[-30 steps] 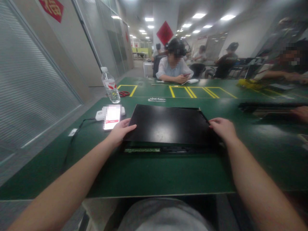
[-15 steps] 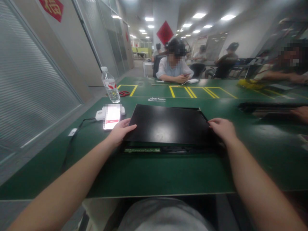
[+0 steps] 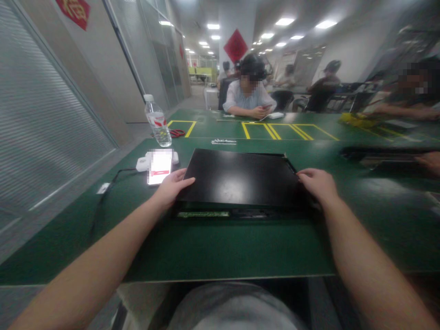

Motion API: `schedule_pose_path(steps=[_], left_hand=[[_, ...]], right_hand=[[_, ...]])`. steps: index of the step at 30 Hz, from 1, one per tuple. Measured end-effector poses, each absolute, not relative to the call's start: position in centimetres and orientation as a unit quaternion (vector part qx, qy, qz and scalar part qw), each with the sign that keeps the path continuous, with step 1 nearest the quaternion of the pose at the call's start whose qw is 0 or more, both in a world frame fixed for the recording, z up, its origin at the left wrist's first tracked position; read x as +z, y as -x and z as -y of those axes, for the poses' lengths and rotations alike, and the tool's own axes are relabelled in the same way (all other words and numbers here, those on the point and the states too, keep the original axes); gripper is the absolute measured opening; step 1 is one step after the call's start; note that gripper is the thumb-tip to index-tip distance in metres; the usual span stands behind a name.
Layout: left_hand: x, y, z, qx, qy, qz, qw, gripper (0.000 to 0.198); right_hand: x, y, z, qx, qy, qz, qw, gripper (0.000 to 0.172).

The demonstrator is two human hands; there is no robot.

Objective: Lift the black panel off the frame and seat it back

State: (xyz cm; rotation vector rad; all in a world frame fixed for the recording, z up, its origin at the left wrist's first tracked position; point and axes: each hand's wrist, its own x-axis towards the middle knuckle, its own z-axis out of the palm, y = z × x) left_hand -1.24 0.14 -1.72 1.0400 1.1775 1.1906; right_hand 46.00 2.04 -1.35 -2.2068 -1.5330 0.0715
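A glossy black display panel lies at a slight tilt over a black frame on the green table. Along the near side of the frame a strip of green circuit board shows below the panel's edge. My left hand is closed on the panel's left edge, thumb on top and the other fingers mostly out of sight beneath. At the right edge, my right hand pinches with thumb and forefinger where panel and frame come close together; its other fingers are partly hidden.
Left of the panel lie a lit phone on a white charger and a black cable. Behind stand a water bottle and red scissors. A person sits opposite; another's hand is at far right beside a dark panel.
My hands and the display panel keep almost the same place. The near edge of the panel looks very slightly lower; nothing has been let go.
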Motion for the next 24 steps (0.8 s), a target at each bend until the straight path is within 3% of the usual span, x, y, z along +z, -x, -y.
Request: schedule_pose_path(steps=[24], left_hand=[[-1.81,1.31,-0.17,0.507,-0.436,-0.5,0.551,0.061]], right_hand=[[-1.3,-46.17,-2.06,0.056,0.804,0.544,0.231,0.035]])
